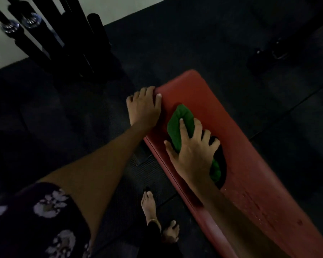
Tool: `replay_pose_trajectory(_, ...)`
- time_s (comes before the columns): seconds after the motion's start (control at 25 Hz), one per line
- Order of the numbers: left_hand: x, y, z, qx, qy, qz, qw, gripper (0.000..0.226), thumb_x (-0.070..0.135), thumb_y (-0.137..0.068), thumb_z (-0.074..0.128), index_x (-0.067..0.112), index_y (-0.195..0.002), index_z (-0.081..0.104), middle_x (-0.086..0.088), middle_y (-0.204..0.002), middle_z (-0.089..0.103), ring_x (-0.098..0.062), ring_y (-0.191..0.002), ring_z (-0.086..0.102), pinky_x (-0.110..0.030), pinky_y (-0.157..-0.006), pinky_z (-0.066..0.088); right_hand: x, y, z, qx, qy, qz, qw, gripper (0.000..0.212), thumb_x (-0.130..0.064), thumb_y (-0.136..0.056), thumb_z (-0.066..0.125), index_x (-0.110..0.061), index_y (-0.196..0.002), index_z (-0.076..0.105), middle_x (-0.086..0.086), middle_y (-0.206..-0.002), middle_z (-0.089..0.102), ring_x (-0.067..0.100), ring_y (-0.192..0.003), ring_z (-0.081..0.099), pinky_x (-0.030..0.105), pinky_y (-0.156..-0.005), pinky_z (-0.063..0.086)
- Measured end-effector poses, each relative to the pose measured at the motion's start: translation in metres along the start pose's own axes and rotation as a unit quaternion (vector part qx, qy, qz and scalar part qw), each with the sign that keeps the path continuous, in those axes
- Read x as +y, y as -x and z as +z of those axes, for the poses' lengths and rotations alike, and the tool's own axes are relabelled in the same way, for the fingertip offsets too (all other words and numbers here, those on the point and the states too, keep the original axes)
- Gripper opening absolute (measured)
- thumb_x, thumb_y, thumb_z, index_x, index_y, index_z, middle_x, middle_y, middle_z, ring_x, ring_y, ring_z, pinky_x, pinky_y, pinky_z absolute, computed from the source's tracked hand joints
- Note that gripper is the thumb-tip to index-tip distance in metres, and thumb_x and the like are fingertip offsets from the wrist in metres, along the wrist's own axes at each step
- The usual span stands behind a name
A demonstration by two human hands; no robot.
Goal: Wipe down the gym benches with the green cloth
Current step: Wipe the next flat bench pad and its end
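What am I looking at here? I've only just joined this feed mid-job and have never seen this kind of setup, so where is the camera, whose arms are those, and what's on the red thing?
There is no machine here: a person works with bare hands, and the single picture comes from a wide-angle camera on their head, looking forward and down. The long red padded gym bench runs from the lower right toward the middle. The right hand presses a bunched green cloth onto the bench top with spread fingers. The left hand rests on the bench's far left edge, fingers curled over it, seemingly for support. Small droplets show on the near part of the bench. Below are the person's bare feet on the dark rubber floor; black upright bars stand at the top left.
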State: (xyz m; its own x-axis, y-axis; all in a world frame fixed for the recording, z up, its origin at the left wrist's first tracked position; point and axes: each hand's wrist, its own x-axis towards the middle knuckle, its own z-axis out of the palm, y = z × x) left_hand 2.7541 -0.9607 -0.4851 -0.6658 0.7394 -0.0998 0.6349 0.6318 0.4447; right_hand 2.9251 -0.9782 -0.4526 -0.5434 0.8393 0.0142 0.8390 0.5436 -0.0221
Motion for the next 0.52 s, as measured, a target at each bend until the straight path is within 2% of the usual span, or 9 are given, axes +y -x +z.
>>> replay_pose_trajectory(0.12, -0.004, 0.0, 0.01, 0.076, 0.013, 0.01, 0.997, 0.06, 0.044, -0.092, 0.018, 0.014, -0.129, 0.055, -0.006, -0.126, 0.06, -0.026, -0.114, 0.053, -0.037, -0.097, 0.031, 0.021, -0.026, 0.004, 0.015, -0.004, -0.093, 0.996, 0.059, -0.054, -0.081, 0.038, -0.027, -0.13, 0.054, 0.012, -0.124, 0.055, 0.032, -0.092, 0.056, 0.042, -0.075, 0.041)
replay_pose_trajectory(0.16, -0.004, -0.001, 0.012, 0.08, 0.022, 0.012, 0.996, 0.065, 0.045, -0.09, 0.014, 0.014, -0.129, 0.056, -0.006, -0.125, 0.061, -0.026, -0.114, 0.054, -0.037, -0.097, 0.032, 0.027, -0.046, 0.002, 0.004, -0.01, -0.076, 0.997, 0.057, -0.053, -0.083, 0.04, -0.028, -0.133, 0.052, 0.012, -0.127, 0.053, 0.033, -0.098, 0.055, 0.044, -0.078, 0.04)
replay_pose_trajectory(0.28, -0.004, 0.001, 0.014, 0.051, 0.009, 0.016, 0.999, 0.066, 0.044, -0.088, 0.013, 0.016, -0.13, 0.054, -0.005, -0.127, 0.059, -0.025, -0.114, 0.053, -0.038, -0.097, 0.031, 0.021, -0.085, -0.006, -0.084, -0.057, 0.133, 0.986, 0.061, -0.052, -0.088, 0.047, -0.031, -0.143, 0.035, 0.011, -0.142, 0.034, 0.034, -0.122, 0.038, 0.051, -0.098, 0.029)
replay_pose_trajectory(0.32, -0.003, 0.002, 0.014, 0.046, 0.006, 0.018, 0.999, 0.064, 0.043, -0.088, 0.015, 0.015, -0.129, 0.055, -0.006, -0.125, 0.06, -0.026, -0.112, 0.054, -0.039, -0.096, 0.033, 0.012, -0.086, -0.005, -0.09, -0.047, 0.135, 0.986, 0.063, -0.053, -0.088, 0.048, -0.031, -0.145, 0.032, 0.011, -0.144, 0.031, 0.034, -0.124, 0.035, 0.052, -0.099, 0.027)
replay_pose_trajectory(0.44, -0.003, 0.004, 0.017, 0.047, 0.005, 0.02, 0.999, 0.057, 0.038, -0.09, 0.021, 0.012, -0.125, 0.059, -0.009, -0.12, 0.063, -0.03, -0.105, 0.058, -0.042, -0.091, 0.038, 0.008, -0.078, -0.006, -0.062, -0.009, -0.062, 0.996, 0.063, -0.051, -0.084, 0.055, -0.034, -0.142, 0.038, 0.012, -0.141, 0.038, 0.036, -0.118, 0.042, 0.052, -0.095, 0.031)
replay_pose_trajectory(0.48, -0.002, 0.004, 0.018, 0.045, 0.006, 0.016, 0.999, 0.057, 0.037, -0.091, 0.021, 0.012, -0.125, 0.059, -0.009, -0.121, 0.063, -0.03, -0.106, 0.058, -0.043, -0.092, 0.038, 0.019, -0.089, -0.008, -0.073, -0.012, -0.076, 0.994, 0.061, -0.051, -0.084, 0.055, -0.036, -0.141, 0.038, 0.012, -0.141, 0.038, 0.036, -0.119, 0.041, 0.052, -0.096, 0.031)
replay_pose_trajectory(0.52, -0.002, 0.004, 0.018, 0.04, 0.01, 0.012, 0.999, 0.057, 0.037, -0.091, 0.021, 0.012, -0.125, 0.058, -0.009, -0.122, 0.062, -0.03, -0.107, 0.057, -0.043, -0.093, 0.037, 0.029, -0.104, -0.009, -0.098, -0.02, -0.032, 0.994, 0.06, -0.051, -0.086, 0.053, -0.038, -0.142, 0.035, 0.011, -0.142, 0.035, 0.036, -0.122, 0.039, 0.051, -0.098, 0.03)
